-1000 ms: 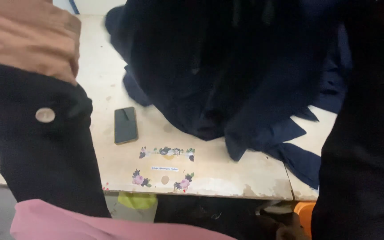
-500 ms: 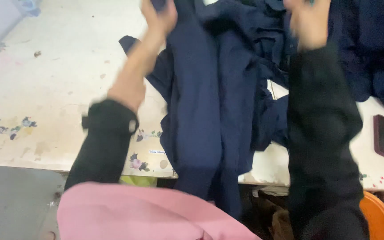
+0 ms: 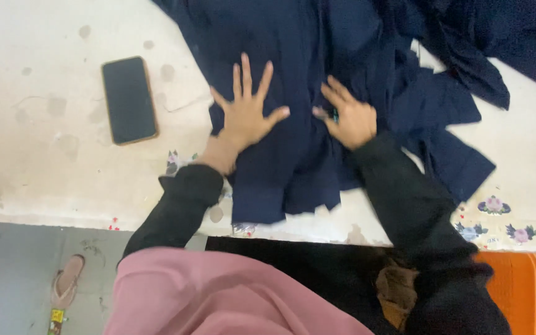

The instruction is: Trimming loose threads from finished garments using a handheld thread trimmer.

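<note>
Left hand: the left hand (image 3: 247,110) lies palm down on the navy cloth (image 3: 293,74), fingers spread wide and straight, thumb out toward the right hand; it grips nothing, only presses flat.
Right hand: the right hand (image 3: 350,116) rests on the same cloth just beside the left, fingers loosely extended and angled up-left; it is open, with no fold pinched (a small dark spot shows near the thumb, too small to tell what it is).
Gap between hands: narrow; the thumbs are near each other but apart.
Sleeves: both forearms wear black sleeves (image 3: 175,208); the left wrist shows bare skin above the cuff.
Navy cloth: spread over the white table (image 3: 44,180), from the far edge down to the near edge, where a squared hem hangs slightly past the rim below the left hand; more folds and pointed flaps lie to the right of the right hand.
Second dark heap: more navy fabric (image 3: 510,37) lies at the upper right, blurred, and its join with the main cloth cannot be told.
Phone: a black phone (image 3: 129,99) lies face up on the table, left of the cloth, well apart from the left hand.
Table surface: stained, with small flower stickers (image 3: 494,205) near the right front edge.
Foreground: pink fabric (image 3: 218,298) fills the lower middle.
Floor: a sandal (image 3: 67,280) lies on grey floor at lower left.
Lower right: an orange object (image 3: 513,285), partly hidden by the right sleeve.
</note>
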